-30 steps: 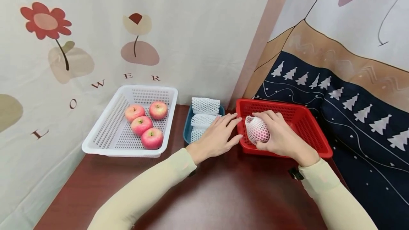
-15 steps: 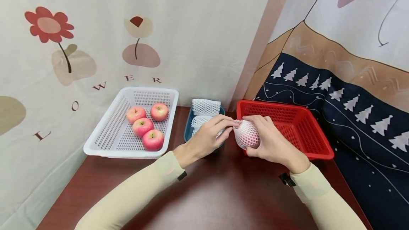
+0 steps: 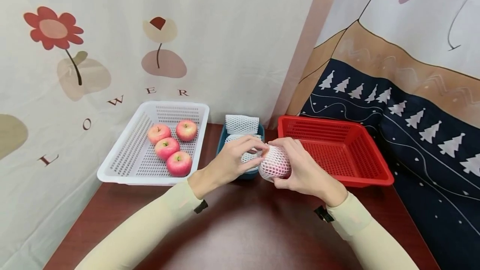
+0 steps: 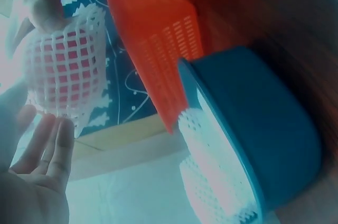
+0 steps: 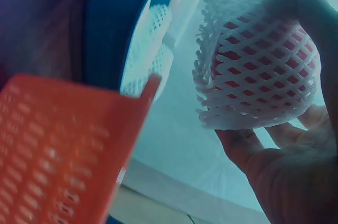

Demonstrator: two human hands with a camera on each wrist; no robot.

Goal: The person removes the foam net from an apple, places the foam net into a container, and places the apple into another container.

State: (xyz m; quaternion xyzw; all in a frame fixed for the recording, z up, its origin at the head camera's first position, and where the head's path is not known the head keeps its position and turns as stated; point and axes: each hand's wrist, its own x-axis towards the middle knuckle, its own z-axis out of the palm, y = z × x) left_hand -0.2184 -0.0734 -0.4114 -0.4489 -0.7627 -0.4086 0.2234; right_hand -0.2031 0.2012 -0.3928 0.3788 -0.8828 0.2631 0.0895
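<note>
An apple in a white foam net (image 3: pixel 274 163) is held between both hands above the table, in front of the blue bin. My right hand (image 3: pixel 305 174) grips it from the right, thumb low and fingers over the top; pink skin shows through the mesh (image 5: pixel 259 65). From the left, my left hand (image 3: pixel 230 159) pinches the net's edge with its fingertips, which the left wrist view shows right at the mesh (image 4: pixel 66 73). Behind the left hand, the blue bin (image 4: pixel 264 123) contains several foam nets (image 3: pixel 241 124).
A white basket (image 3: pixel 123 153) with several bare apples (image 3: pixel 178 163) stands at the left. The red basket (image 3: pixel 337 153) stands at the right, just beyond the right hand. Curtains (image 3: pixel 232 45) rise behind the dark red table (image 3: pixel 255 236).
The right hand has carried the netted apple left, from over the red basket's near left corner to in front of the blue bin. The left hand has come to the net's edge.
</note>
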